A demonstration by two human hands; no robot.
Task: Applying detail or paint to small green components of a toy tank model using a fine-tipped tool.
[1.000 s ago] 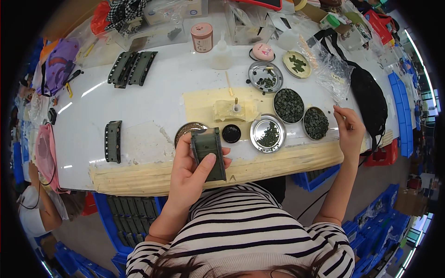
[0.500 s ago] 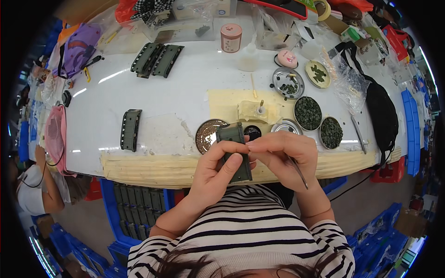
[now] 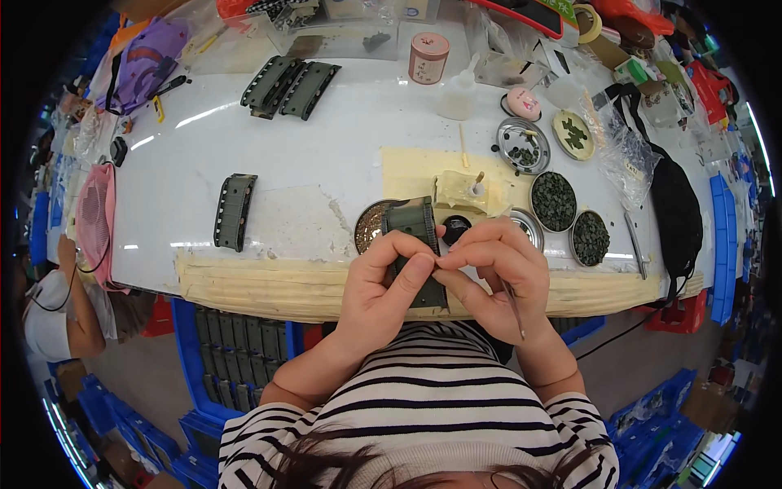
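Observation:
My left hand (image 3: pixel 379 285) is closed around a dark green, slightly curved plastic part (image 3: pixel 410 216) with toothed long edges, held tilted above the table's front edge. Its thumb presses on the part's face. My right hand (image 3: pixel 501 273) meets it there, thumb and forefinger pinched at the part's right edge beside my left thumb. Whatever may lie between those fingertips is too small to make out. Slim metal tweezers (image 3: pixel 513 310) are tucked in the right hand, pointing down toward the wrist. Just behind the part stands a round dish of small brown-gold pieces (image 3: pixel 368 226), partly covered by it.
Similar green parts (image 3: pixel 235 212) lie at left and far left (image 3: pixel 309 90). Tins of dark green bits (image 3: pixel 553 200) stand at right, near a metal dish (image 3: pixel 523 147) and a black bag (image 3: pixel 672 208). A blue crate (image 3: pixel 189 350) of parts sits below the table edge.
The whole view has shifted slightly, so the table things sit further right and higher. My left thumb has moved up toward my right fingertips. Both hands keep their holds.

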